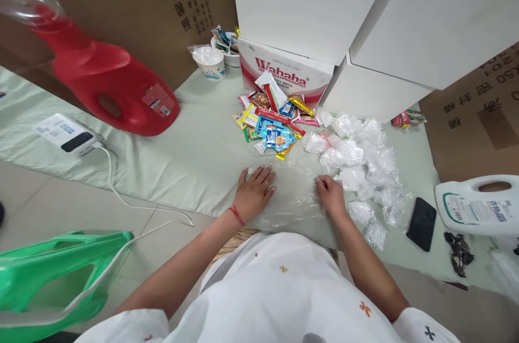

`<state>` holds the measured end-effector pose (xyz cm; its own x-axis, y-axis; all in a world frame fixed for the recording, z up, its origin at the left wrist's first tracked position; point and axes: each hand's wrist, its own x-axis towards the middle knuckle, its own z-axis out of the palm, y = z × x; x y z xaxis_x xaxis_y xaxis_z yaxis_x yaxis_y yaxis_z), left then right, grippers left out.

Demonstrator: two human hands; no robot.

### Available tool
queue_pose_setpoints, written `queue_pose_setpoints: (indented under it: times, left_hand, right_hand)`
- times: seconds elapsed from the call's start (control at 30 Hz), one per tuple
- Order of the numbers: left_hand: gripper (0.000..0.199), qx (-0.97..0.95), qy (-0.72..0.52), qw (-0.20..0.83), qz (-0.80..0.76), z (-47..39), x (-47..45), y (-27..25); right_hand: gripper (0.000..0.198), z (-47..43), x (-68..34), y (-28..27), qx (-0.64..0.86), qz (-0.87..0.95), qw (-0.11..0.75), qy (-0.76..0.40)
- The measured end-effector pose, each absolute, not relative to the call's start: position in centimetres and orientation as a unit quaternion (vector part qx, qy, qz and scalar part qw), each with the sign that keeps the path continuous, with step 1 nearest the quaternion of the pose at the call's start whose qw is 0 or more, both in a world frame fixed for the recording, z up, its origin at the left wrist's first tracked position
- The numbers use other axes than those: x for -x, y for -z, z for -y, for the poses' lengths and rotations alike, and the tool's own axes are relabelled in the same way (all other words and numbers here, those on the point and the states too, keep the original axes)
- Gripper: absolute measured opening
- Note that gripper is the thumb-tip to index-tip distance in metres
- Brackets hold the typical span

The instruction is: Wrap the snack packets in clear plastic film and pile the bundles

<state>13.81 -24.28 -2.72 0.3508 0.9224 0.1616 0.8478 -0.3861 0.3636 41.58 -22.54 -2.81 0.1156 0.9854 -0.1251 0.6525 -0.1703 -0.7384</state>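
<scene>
A clear plastic bag (290,189) lies spread flat on the pale green cloth in front of me. My left hand (256,191), with a red string on its wrist, rests palm down on the bag's left part, fingers spread. At the other side, my right hand (330,194) has its fingers curled and closed on the bag's right edge. Just beyond the bag sits a heap of packaged snacks (275,126) in colourful wrappers. Crumpled clear plastic bundles (357,156) are piled to the right of it, beside my right hand.
A red jug (133,83) and a white device with a cable (67,134) are at left. A Wahaba-style printed carton (284,70) and white boxes (300,2) stand behind. A phone (421,224), keys (459,254) and a white bottle (478,205) lie at right. A green stool (97,262) is lower left.
</scene>
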Motion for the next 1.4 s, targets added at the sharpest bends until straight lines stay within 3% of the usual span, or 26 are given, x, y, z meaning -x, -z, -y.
queue_pose_setpoints:
  times: [0.17, 0.27, 0.37, 0.47, 0.6, 0.83, 0.97, 1.1, 1.4]
  left_hand:
    - [0.059, -0.828, -0.148, 0.095, -0.533, 24.1, -11.8, 4.5]
    - [0.069, -0.834, -0.136, 0.101, -0.525, 24.3, -11.6, 4.5]
    - [0.068, -0.835, -0.134, 0.107, -0.524, 24.3, -11.6, 4.3]
    - [0.066, -0.836, -0.136, 0.110, -0.521, 24.2, -11.6, 4.2]
    - [0.063, -0.832, -0.151, 0.111, -0.521, 24.2, -11.3, 4.0]
    - [0.060, -0.820, -0.182, 0.131, -0.526, 24.2, -11.3, 3.9]
    - [0.059, -0.815, -0.180, 0.140, -0.532, 24.2, -11.3, 3.8]
    - [0.057, -0.817, -0.174, 0.146, -0.529, 24.2, -11.2, 3.8]
    - [0.057, -0.813, -0.182, 0.152, -0.532, 24.2, -11.1, 3.9]
  right_hand:
    - [0.034, 21.9, -45.1, 0.3, 0.700, 0.638, 0.128, -0.296]
    - [0.035, 17.8, -44.3, -3.2, 0.659, 0.678, 0.120, -0.302]
    - [0.030, 10.4, -41.2, -5.8, 0.650, 0.726, 0.129, -0.186]
    - [0.029, 2.5, -37.5, -6.0, 0.684, 0.722, 0.077, -0.072]
    - [0.039, -3.7, -34.5, -4.7, 0.680, 0.731, -0.017, -0.053]
    - [0.041, -1.9, -35.2, -4.5, 0.691, 0.723, -0.007, 0.004]
    - [0.044, -0.3, -33.2, -3.3, 0.649, 0.748, -0.122, -0.067]
    - [0.041, 0.0, -32.0, -2.9, 0.651, 0.741, -0.151, -0.070]
    - [0.027, 0.4, -36.3, -10.3, 0.683, 0.708, -0.174, -0.042]
